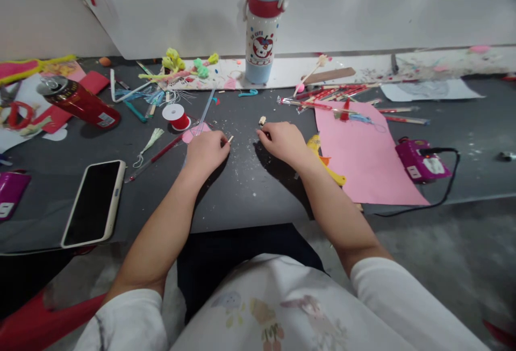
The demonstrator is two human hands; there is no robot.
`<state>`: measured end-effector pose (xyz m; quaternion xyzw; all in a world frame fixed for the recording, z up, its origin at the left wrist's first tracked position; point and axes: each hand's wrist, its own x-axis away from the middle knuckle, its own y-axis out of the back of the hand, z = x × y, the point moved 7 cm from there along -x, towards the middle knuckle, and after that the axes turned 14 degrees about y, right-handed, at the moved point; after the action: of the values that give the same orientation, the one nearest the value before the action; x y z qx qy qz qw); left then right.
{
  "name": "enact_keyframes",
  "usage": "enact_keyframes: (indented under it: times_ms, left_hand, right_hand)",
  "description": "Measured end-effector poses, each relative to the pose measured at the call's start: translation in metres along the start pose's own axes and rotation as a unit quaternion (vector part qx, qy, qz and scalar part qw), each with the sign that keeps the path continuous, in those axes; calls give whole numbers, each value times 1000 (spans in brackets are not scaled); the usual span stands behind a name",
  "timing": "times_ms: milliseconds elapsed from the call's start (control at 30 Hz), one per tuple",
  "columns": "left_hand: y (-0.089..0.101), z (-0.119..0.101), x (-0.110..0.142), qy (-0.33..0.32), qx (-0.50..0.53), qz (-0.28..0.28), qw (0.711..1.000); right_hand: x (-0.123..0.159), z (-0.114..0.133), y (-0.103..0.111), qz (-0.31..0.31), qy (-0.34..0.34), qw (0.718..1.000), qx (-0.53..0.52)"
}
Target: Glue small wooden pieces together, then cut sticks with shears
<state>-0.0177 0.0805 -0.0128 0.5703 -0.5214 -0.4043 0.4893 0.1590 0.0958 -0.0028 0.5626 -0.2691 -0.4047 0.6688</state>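
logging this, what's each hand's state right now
Left hand: closed on a pale stick.
Right hand: curled by a small pale piece; can't tell if held.

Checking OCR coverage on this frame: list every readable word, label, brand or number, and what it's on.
"CUTE": on the bottle, above its printed picture; the short word before it is unclear.
Red can: markings too small and blurred to read.
Right purple box and left purple box: white patches, unreadable.
No numbers legible.
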Motion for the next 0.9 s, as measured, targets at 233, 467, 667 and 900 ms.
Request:
enact_keyframes:
  times_ms: [233,467,667,900]
  left_hand:
    - [-3,2,-2,17,-4,0,1000]
    - [0,-1,0,20,17,4,1000]
    - [6,-13,7,-47,81,5,996]
    - [7,-19,13,-98,107,12,989]
  right_hand:
    - [0,1,-2,-2,6,1000,3]
    - [0,5,-2,-15,22,999,-23]
    - [-1,25,-7,-32,138,982,-122]
    - [-3,24,-13,0,151,985,-83]
